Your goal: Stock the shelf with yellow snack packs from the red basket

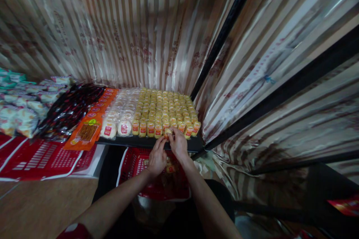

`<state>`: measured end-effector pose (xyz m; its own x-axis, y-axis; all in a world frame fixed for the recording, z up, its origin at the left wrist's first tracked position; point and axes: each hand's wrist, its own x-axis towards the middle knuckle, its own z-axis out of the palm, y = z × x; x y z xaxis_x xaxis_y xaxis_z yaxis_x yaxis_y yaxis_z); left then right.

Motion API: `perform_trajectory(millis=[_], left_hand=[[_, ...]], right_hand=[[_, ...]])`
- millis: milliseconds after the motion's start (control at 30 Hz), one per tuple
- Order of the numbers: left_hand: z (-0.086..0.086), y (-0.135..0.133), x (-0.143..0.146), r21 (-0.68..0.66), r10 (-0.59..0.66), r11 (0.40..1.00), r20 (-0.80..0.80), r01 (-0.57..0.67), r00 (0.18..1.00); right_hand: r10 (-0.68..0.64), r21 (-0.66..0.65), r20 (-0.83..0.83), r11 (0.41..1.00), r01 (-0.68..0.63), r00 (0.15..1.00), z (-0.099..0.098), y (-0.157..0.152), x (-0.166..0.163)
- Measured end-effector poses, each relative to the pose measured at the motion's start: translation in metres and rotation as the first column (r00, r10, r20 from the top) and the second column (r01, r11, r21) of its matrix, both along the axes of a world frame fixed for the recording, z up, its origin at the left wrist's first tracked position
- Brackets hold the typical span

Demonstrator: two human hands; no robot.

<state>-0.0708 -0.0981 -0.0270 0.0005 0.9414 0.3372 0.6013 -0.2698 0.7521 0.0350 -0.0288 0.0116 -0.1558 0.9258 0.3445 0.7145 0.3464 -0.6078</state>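
Observation:
Both of my hands meet at the front edge of a dark shelf [126,141]. My right hand [178,145] pinches a small yellow wrapped snack pack [168,132]. The fingers of my left hand [157,160] close on the same pack from its lower left side. Just behind my hands stand rows of similar yellow packs [162,110] with orange-red labels. Left of them are clear-wrapped white round snacks [124,127] with red labels. Under my hands is a red plastic basket [127,170] with a few yellow packs in it.
An orange snack bag [88,129] lies left of the white snacks, beside dark shiny packets [70,112]. Farther left are pale bags [26,117] above red baskets [47,157]. A black post [221,41] rises at the shelf's right end, before a striped curtain [134,26].

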Motion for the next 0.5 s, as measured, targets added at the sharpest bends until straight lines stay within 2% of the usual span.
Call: perform_trajectory(millis=[167,400,500], left_hand=[[-0.007,0.003,-0.001,0.002,-0.031,1.0,-0.049,0.031,0.998],[-0.011,0.004,-0.003,-0.03,-0.034,0.999,-0.079,0.032,0.996],[-0.011,0.003,-0.005,-0.02,-0.043,0.999,-0.104,0.041,0.994]], right_hand=[[-0.06,0.035,-0.08,0.997,0.063,0.995,-0.009,0.001,-0.004],[-0.096,-0.027,-0.294,0.995,0.092,0.951,-0.03,-0.006,-0.008],[-0.107,-0.008,-0.278,0.994,0.109,0.954,-0.035,-0.012,-0.007]])
